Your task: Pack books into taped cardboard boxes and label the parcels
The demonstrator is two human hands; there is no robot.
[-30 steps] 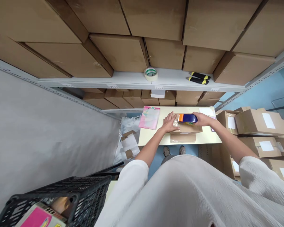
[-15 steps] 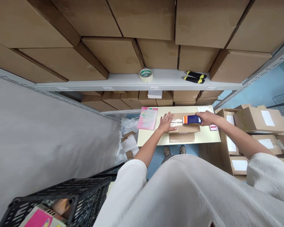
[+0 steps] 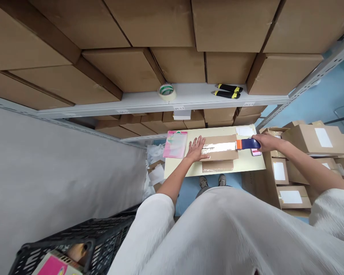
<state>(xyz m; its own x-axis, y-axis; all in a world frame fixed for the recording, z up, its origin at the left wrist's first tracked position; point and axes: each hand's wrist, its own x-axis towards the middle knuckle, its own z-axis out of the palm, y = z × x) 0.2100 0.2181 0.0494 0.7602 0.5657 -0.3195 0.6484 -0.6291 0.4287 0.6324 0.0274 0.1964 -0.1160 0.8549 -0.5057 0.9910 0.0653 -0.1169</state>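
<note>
A closed cardboard box (image 3: 220, 154) lies on the cream table (image 3: 186, 170). Shiny clear tape (image 3: 220, 147) runs along its top seam, from near my left hand to the right edge. With fingers spread, my left hand (image 3: 196, 149) presses flat on the box's left end. My right hand (image 3: 265, 142) is wrapped round a blue tape dispenser (image 3: 250, 144), whose orange head meets the box's right edge. A pink plastic-wrapped packet (image 3: 175, 144) is left of my left hand. Below my right hand lies a phone (image 3: 256, 152), partly covered.
A shelf (image 3: 189, 91) full of cardboard boxes spans the back, bearing a tape roll (image 3: 166, 91) and two box cutters (image 3: 227, 91). Labelled boxes (image 3: 294, 197) are stacked at right. A black crate (image 3: 103, 238) stands at lower left. White paper (image 3: 245, 131) lies on the table.
My right hand has drawn the tape dispenser rightwards to the box's right edge, and the strip of tape on the top is longer. My left hand stays pressed on the box.
</note>
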